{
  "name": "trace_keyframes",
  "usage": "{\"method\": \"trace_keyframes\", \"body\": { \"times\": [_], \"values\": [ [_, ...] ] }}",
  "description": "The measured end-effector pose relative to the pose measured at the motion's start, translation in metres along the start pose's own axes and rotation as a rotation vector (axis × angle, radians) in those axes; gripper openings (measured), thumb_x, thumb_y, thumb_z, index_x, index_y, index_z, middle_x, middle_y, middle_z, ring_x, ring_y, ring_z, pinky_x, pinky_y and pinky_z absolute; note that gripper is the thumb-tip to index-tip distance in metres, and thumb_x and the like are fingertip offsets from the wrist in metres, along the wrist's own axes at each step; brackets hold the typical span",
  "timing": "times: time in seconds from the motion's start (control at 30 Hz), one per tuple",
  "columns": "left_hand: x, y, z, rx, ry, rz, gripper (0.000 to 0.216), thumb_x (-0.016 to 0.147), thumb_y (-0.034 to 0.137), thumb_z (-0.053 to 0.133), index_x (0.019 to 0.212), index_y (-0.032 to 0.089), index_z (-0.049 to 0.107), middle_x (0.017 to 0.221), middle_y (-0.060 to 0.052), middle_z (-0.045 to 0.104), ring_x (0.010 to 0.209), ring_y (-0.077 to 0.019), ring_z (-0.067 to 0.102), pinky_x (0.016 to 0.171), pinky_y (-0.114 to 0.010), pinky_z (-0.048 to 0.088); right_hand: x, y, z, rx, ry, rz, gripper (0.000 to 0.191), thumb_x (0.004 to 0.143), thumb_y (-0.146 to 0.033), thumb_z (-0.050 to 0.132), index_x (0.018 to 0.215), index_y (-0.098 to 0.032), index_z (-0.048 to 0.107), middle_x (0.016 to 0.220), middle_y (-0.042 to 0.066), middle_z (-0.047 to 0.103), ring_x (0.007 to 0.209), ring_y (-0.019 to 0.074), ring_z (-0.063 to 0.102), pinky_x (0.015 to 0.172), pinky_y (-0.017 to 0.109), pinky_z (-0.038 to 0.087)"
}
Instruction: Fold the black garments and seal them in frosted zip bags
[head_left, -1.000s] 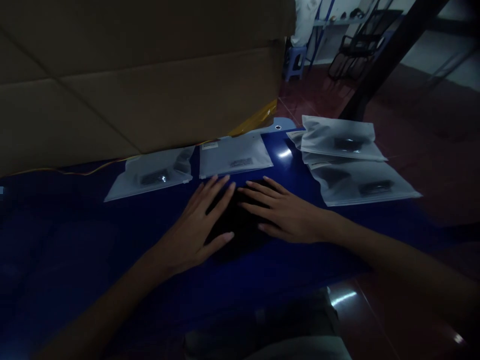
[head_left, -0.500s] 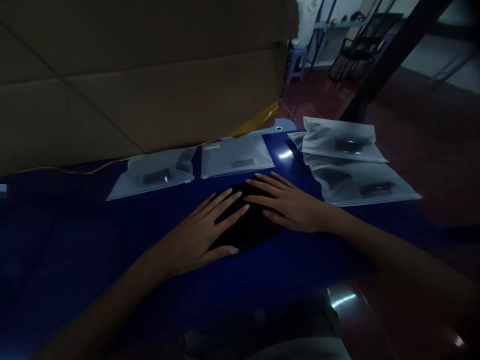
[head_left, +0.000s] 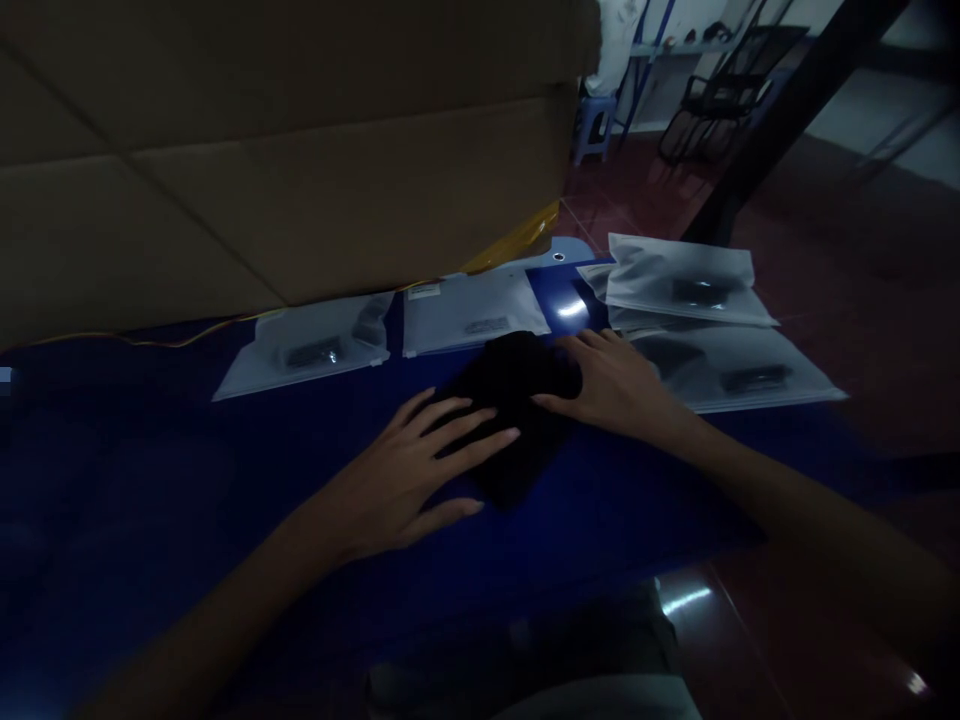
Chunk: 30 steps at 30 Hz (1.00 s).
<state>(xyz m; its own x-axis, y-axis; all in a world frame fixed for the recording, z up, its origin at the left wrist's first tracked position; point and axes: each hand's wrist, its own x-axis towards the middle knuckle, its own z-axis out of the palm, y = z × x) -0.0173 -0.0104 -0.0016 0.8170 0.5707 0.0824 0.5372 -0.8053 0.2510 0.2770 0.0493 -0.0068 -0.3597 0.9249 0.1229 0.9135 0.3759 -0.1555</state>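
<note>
A piece of black cloth [head_left: 517,440] lies on the dark blue tabletop [head_left: 300,590], its details lost in the dim light. Spread flat over its left side is my left hand [head_left: 427,460], fingers apart. My right hand [head_left: 611,385] has its fingers curled round the cloth's upper right edge, with the thumb on the near side. The cloth bunches up beside that thumb. Just beyond the cloth lies a frosted zip bag [head_left: 469,305] with a small label.
Another frosted bag [head_left: 315,345] with something dark inside lies at the left. Several more bags [head_left: 750,370] overlap at the right, near the table's edge. A large cardboard box [head_left: 300,200] stands along the back. A dark post [head_left: 795,120] and a chair [head_left: 727,90] are beyond.
My right hand has gone from lying flat with spread fingers to gripping the cloth's right edge, shifting slightly right. The cloth's far part has risen and bunched. My left hand has barely moved.
</note>
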Motion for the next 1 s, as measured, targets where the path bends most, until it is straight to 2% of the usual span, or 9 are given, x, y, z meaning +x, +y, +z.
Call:
{"method": "trace_keyframes", "body": {
  "times": [0.13,0.27,0.43,0.53,0.7,0.8,0.87,0.93,1.0],
  "values": [
    [0.001,-0.001,0.003,0.053,0.034,-0.015,0.050,0.111,0.035,0.043,0.160,0.025,0.040,0.162,-0.008,0.050,0.150,-0.0271,0.045,0.129,-0.059,0.025,-0.001,-0.007,0.002,0.167,0.034,-0.079,0.040,0.086,-0.037,0.071,0.119,-0.017,0.063,0.113,0.013,0.071,0.102,0.0329,0.068,0.088,0.050,0.056],
    [-0.001,-0.005,0.009,0.103,0.074,-0.019,0.041,0.110,0.024,0.044,0.149,0.024,0.054,0.159,-0.009,0.053,0.146,-0.0266,0.051,0.127,-0.056,0.034,-0.009,-0.017,0.004,0.339,0.129,-0.163,0.044,0.085,-0.022,0.066,0.128,-0.021,0.057,0.124,0.011,0.067,0.091,0.0244,0.071,0.072,0.039,0.059],
    [0.001,-0.007,0.012,0.124,0.108,0.004,0.043,0.107,0.020,0.048,0.150,0.025,0.053,0.153,-0.009,0.058,0.145,-0.0283,0.051,0.123,-0.055,0.039,-0.018,-0.027,0.005,0.430,0.300,-0.470,0.046,0.090,-0.016,0.063,0.136,-0.022,0.055,0.129,0.011,0.065,0.113,0.0246,0.066,0.088,0.040,0.061],
    [0.003,-0.003,0.013,0.189,0.188,0.022,0.038,0.107,0.019,0.050,0.144,0.023,0.056,0.142,-0.011,0.065,0.137,-0.0287,0.057,0.119,-0.053,0.045,-0.022,-0.033,0.004,0.403,0.313,-0.688,0.044,0.095,-0.015,0.061,0.139,-0.016,0.055,0.129,0.014,0.065,0.113,0.0248,0.064,0.092,0.041,0.059],
    [0.001,0.005,0.012,0.291,0.427,-0.137,0.027,0.101,0.027,0.064,0.126,0.022,0.057,0.125,-0.013,0.065,0.127,-0.0334,0.060,0.105,-0.052,0.055,-0.027,-0.036,0.002,0.352,0.266,-0.725,0.047,0.099,-0.019,0.058,0.145,-0.011,0.051,0.138,0.019,0.061,0.123,0.0283,0.058,0.098,0.045,0.055],
    [0.000,0.007,0.007,0.320,0.509,-0.231,0.044,0.098,0.030,0.069,0.137,0.027,0.050,0.143,-0.014,0.052,0.137,-0.0377,0.051,0.110,-0.058,0.050,-0.029,-0.037,0.001,0.297,0.154,-0.760,0.043,0.100,-0.019,0.057,0.142,-0.016,0.057,0.141,0.017,0.059,0.127,0.0286,0.054,0.101,0.047,0.052],
    [0.000,0.006,0.004,0.342,0.448,-0.227,0.060,0.098,0.033,0.068,0.152,0.031,0.041,0.160,-0.013,0.039,0.151,-0.0421,0.036,0.120,-0.065,0.038,-0.030,-0.037,0.000,0.276,0.097,-0.813,0.040,0.100,-0.026,0.059,0.138,-0.018,0.060,0.145,0.016,0.057,0.131,0.0301,0.052,0.102,0.048,0.050],
    [0.001,0.002,0.004,0.314,0.299,-0.191,0.072,0.101,0.041,0.063,0.163,0.031,0.028,0.170,-0.012,0.031,0.159,-0.0441,0.020,0.126,-0.070,0.024,-0.031,-0.039,-0.001,0.252,0.066,-0.843,0.040,0.100,-0.038,0.062,0.134,-0.018,0.063,0.148,0.016,0.056,0.135,0.0319,0.050,0.103,0.050,0.049],
    [0.002,-0.002,0.007,0.236,0.148,-0.184,0.080,0.104,0.050,0.056,0.169,0.027,0.015,0.173,-0.011,0.029,0.161,-0.0426,0.013,0.127,-0.071,0.019,-0.030,-0.040,0.000,0.194,0.082,-0.841,0.045,0.100,-0.051,0.062,0.129,-0.017,0.065,0.147,0.017,0.057,0.134,0.0329,0.052,0.103,0.052,0.049]
  ]
}}
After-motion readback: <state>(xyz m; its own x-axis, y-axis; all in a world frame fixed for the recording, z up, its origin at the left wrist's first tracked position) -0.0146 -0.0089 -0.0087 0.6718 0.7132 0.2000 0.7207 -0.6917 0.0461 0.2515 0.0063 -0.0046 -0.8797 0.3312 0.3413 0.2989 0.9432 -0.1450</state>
